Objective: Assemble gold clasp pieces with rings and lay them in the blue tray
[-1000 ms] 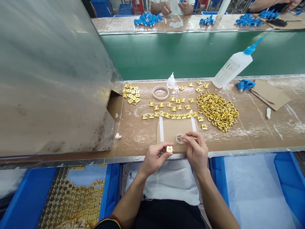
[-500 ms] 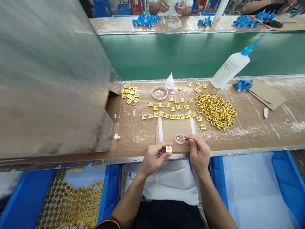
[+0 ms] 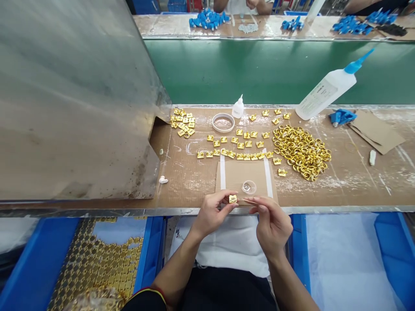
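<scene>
My left hand (image 3: 212,214) pinches a small square gold piece (image 3: 232,199) between thumb and fingers at the bench's front edge. In my right hand (image 3: 274,222) is a thin wooden stick (image 3: 250,202), its tip close to the gold piece; whether they touch I cannot tell. A small clear round dish (image 3: 249,187) with a little clear stuff in it sits just beyond, on a taped cardboard sheet (image 3: 243,172). Several similar gold pieces (image 3: 247,157) lie in rows behind the sheet. Right of them is a heap of gold rings (image 3: 303,151).
A tape roll (image 3: 223,123), a small white bottle (image 3: 237,108) and a large blue-tipped bottle (image 3: 326,93) stand at the back. A metal panel (image 3: 81,108) walls the left. Blue bins (image 3: 154,250) flank my lap. Across the green belt (image 3: 227,65) another person's hands work.
My right hand has drawn the stick out of the dish and brought its tip beside the gold piece. The left hand keeps its pinch. The whole view has shifted slightly.
</scene>
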Tool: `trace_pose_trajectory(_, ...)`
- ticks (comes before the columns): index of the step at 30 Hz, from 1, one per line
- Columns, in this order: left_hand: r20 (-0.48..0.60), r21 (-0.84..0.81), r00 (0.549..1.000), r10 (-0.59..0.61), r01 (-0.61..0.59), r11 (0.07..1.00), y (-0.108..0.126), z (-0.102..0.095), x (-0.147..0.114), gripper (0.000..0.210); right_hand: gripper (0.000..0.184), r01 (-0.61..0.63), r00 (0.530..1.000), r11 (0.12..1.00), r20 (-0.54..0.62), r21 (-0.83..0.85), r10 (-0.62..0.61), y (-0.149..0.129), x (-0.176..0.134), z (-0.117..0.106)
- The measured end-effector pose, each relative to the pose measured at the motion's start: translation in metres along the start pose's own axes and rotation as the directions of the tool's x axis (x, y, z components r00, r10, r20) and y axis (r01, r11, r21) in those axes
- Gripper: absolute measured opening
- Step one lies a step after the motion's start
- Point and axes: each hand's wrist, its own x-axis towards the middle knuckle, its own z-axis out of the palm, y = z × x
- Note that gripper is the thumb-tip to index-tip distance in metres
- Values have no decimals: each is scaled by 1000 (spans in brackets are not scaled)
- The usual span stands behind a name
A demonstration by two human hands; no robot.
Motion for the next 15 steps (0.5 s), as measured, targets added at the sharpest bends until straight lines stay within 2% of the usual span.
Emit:
trace_pose_trajectory(9,-6,16,999,33,-33,999,1,-1,1,28,23,-85,995,994,56,62,81,-1,-1,8)
trace_pose_trajectory(15,6,-9,999,40,-40,999,-1,-1,2,29,23,-68,996,997,64,46,65,-1,1,9)
